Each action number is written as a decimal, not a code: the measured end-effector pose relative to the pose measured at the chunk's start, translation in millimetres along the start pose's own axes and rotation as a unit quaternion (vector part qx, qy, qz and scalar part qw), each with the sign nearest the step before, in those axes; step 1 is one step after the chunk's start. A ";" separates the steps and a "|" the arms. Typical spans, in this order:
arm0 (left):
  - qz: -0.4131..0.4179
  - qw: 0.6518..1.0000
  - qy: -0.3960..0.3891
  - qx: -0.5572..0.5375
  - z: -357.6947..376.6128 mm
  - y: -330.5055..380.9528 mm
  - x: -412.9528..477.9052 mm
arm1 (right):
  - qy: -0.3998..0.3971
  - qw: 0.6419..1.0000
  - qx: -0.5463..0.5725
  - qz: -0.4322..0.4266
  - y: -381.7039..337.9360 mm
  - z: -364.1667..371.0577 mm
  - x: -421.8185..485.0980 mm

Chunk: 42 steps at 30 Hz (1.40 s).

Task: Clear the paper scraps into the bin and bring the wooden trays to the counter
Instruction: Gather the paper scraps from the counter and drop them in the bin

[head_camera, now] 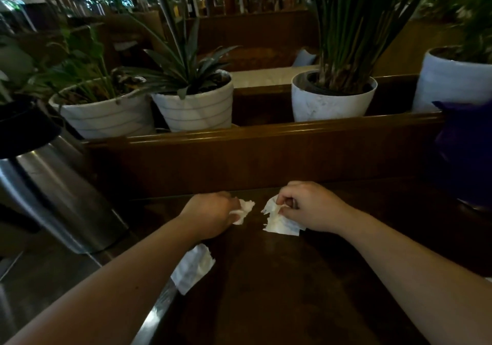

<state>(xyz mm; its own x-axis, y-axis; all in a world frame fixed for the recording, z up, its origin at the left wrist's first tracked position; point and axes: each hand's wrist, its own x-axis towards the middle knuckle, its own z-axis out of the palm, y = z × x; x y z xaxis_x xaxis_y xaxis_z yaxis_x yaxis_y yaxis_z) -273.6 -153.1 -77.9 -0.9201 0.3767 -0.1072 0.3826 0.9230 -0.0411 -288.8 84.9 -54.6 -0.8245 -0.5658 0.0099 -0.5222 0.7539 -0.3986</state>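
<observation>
Left hand (213,212) pinches a scrap (243,210); right hand (308,206) pinches another (279,220). A third scrap (193,267) overhangs the table (266,291) edge behind the left fingers; bare wood between.

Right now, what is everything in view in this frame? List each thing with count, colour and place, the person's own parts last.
paper scraps: 3, white; one under the left hand, one pinched by the right hand, one loose at the table's left edge
table: 1, dark brown wood, foreground
metal bin: 1, silver with a dark top, left of the table
wooden ledge: 1, dark brown, behind the table
potted plants: 4, green in white pots, along the ledge; first from the left
purple object: 1, right edge, unclear what it is
wooden trays: none visible
left hand: closed on a scrap
right hand: pinching a scrap
</observation>
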 end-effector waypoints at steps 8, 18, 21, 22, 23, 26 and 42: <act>-0.028 0.998 0.062 0.011 -19.3 1.1 -55.6 | -0.014 0.999 0.013 -0.030 -17.3 0.2 0.4; -0.165 0.986 -0.017 -0.006 -5.1 3.7 -136.4 | -0.063 0.992 0.022 -0.109 -65.7 19.1 8.1; -0.172 0.983 -0.061 -0.021 4.2 9.5 -139.5 | -0.060 0.989 0.019 -0.133 -70.4 20.4 4.0; -0.179 0.981 -0.064 -0.023 5.7 10.7 -140.4 | -0.059 0.988 0.018 -0.138 -70.2 20.5 2.3; -0.184 0.981 -0.059 -0.020 6.4 11.4 -140.7 | -0.057 0.988 0.018 -0.143 -69.7 20.5 0.9; -0.189 0.981 -0.042 -0.008 5.4 18.1 -139.7 | -0.053 0.987 0.019 -0.151 -65.6 20.6 -5.6; -0.017 0.984 0.151 -0.088 -15.0 132.3 -93.2 | 0.034 0.997 0.073 0.020 13.5 4.2 -120.6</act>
<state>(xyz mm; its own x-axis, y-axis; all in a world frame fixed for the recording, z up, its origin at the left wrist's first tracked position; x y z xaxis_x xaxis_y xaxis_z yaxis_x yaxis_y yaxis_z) -138.5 -64.9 -58.4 -0.9253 0.3263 0.1932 0.3545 0.9251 0.1357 -195.5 161.8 -65.1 -0.8590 -0.5092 0.0521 -0.4564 0.7158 -0.5286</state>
